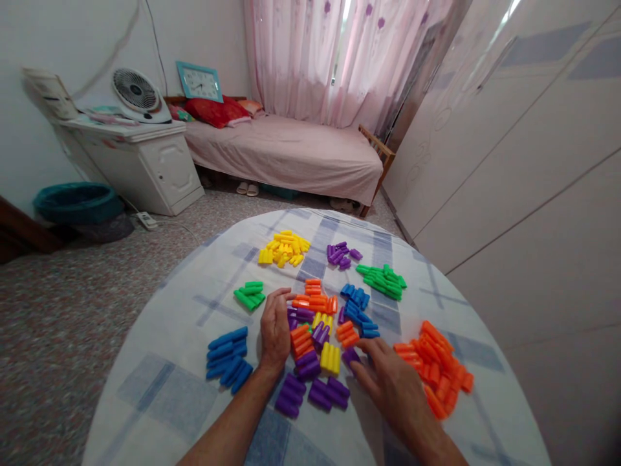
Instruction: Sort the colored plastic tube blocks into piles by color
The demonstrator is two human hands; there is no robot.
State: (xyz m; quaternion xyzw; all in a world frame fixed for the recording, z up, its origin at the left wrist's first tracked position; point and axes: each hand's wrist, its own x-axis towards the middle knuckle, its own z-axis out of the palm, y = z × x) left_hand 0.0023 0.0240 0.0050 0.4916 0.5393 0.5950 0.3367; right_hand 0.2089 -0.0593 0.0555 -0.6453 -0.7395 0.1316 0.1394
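Note:
A mixed pile of plastic building blocks shaped like joined rounded rods lies in front of me, with orange blocks (315,303), a yellow block (330,358) and purple blocks (306,366). Along the pile's left side rests my left hand (275,329), fingers stretched out and touching its edge. At the right side, my right hand (388,378) has its thumb and forefinger around a purple block (350,356). Just above those fingertips lies an orange block (347,334). Nearer to me are two more purple groups, including purple blocks (328,393).
Sorted heaps surround the pile on the cloth-covered round table (189,336): yellow (284,248), far purple (342,254), green (383,281), left green (250,295), blue (228,357), right blue (359,310) and orange (439,369). Beyond stand a bed (291,145) and a cabinet (169,168).

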